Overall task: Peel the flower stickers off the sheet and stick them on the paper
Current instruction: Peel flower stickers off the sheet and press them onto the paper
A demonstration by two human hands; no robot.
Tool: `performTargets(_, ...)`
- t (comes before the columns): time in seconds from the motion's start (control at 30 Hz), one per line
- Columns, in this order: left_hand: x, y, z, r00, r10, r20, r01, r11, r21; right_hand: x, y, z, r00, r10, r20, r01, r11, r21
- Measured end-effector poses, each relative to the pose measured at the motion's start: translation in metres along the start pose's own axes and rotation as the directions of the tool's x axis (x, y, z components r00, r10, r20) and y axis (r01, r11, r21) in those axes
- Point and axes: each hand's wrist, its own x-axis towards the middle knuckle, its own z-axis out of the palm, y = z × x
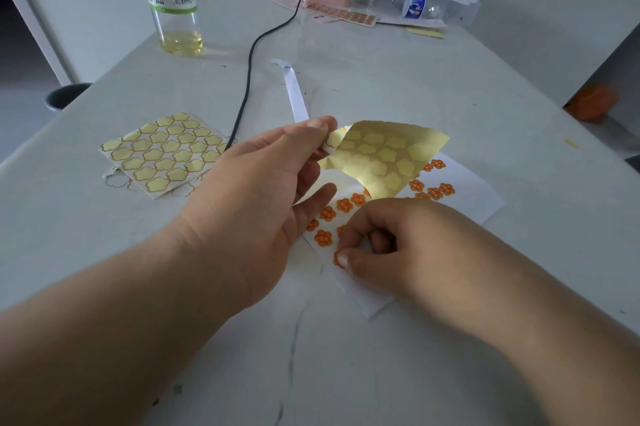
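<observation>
The left hand (263, 179) pinched a corner of the yellow sticker sheet (384, 159), lifted above the white paper (481, 193). The right hand (391, 245), fingers curled, pressed an orange flower sticker (337, 258) onto the paper under its thumb, beside the stickers already placed. Pressed unevenly, the sticker could crease or overlap a neighbour; the loose paper could slide on the tabletop (415, 79).

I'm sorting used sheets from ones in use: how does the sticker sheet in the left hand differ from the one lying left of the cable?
The held sheet is lifted off the table and bent, pinched at a corner by the left hand; the lying sheet rests flat on the table. The held sheet hangs over the white paper; the lying sheet sits apart from it. Both are yellow with flower-shaped outlines.
</observation>
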Motion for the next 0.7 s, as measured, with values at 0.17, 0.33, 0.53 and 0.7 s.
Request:
performTargets(0.17, -0.0015, -0.0017, 0.0006, 1.0, 0.028, 0.013, -0.029, 0.999, 0.031, -0.0008, 0.0007, 0.0003, 0.999, -0.049, -0.019, 0.049, 0.999, 0.012)
performTargets(0.33, -0.0008, -0.0032, 0.0009, 0.999, 0.041, 0.019, -0.042, 0.998, 0.049, -0.0006, 0.0014, 0.0014, 0.998, -0.041, -0.049, 0.04, 0.999, -0.023)
performTargets(0.53, -0.0001, -0.0058, -0.0016, 0.995, 0.072, 0.067, -0.075, 0.996, 0.048, -0.0003, -0.0015, 0.006, 0.995, -0.032, -0.094, 0.023, 0.996, -0.09)
performTargets(0.7, 0.0011, -0.0065, -0.0042, 0.945, 0.304, 0.122, -0.319, 0.939, 0.13, -0.0065, -0.0028, 0.0001, 0.972, -0.106, -0.21, 0.1, 0.994, -0.038)
